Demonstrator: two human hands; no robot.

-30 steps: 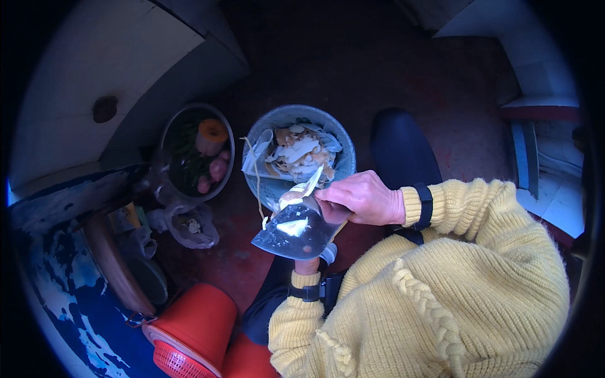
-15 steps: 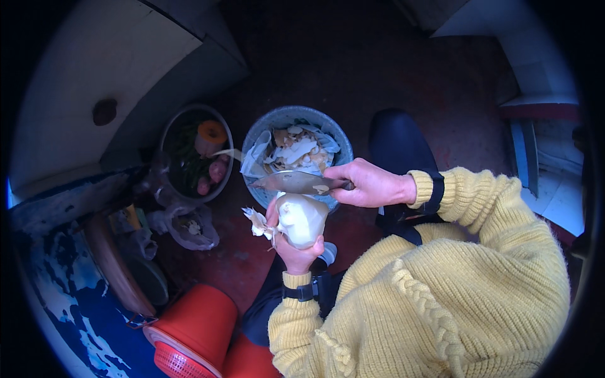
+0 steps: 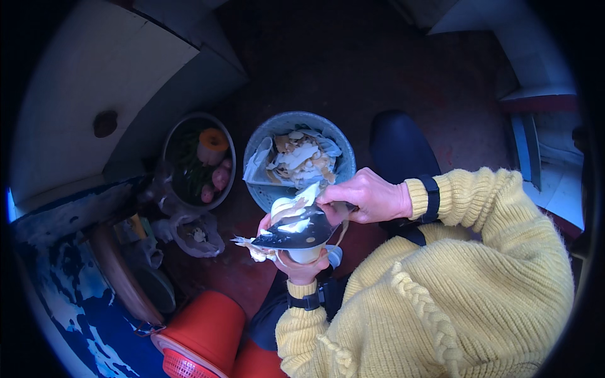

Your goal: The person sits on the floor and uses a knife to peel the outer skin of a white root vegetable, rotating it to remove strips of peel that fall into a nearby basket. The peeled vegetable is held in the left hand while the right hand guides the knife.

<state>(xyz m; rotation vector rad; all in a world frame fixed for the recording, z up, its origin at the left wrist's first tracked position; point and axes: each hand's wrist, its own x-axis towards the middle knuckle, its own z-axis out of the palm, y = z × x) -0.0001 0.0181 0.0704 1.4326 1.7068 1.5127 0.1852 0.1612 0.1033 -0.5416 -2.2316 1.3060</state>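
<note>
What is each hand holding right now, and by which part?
The right hand grips the broad knife at its handle end. The left hand cups a pale vegetable from underneath.

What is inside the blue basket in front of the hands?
The blue basket holds a heap of pale peelings and a clear bag. Whatever lies beneath the heap is hidden.
</note>
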